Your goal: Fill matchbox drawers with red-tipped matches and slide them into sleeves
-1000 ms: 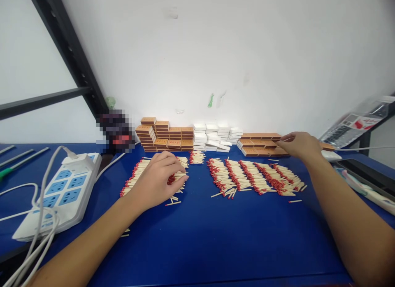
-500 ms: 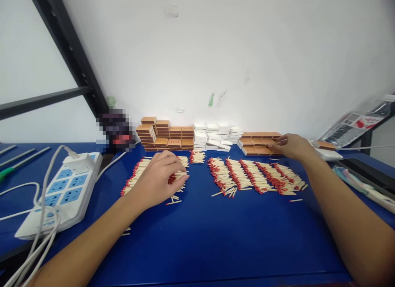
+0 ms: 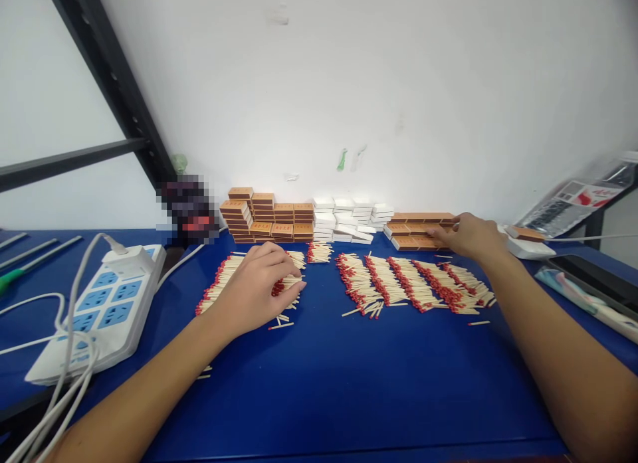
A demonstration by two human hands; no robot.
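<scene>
My left hand [image 3: 259, 283] rests curled on a pile of red-tipped matches [image 3: 226, 280] at the left of the blue table [image 3: 329, 383], its fingertips pinched over some of the sticks. My right hand [image 3: 468, 237] reaches to the back right and its fingers lie on a low stack of orange matchbox sleeves [image 3: 416, 232]; whether it grips one I cannot make out. Rows of matches [image 3: 409, 283] lie in front of that stack. Taller orange sleeves [image 3: 264, 222] and white inner trays [image 3: 346, 222] stand along the wall.
A white and blue power strip [image 3: 100, 310] with cables lies at the left edge. Metal rods [image 3: 30, 254] lie at the far left. A white device [image 3: 526, 245] with an orange box on it, a dark tray [image 3: 598, 280] and a plastic packet [image 3: 573, 200] sit at the right.
My right hand has slid left along the orange sleeves and lowered onto them. My left hand has stayed on its match pile.
</scene>
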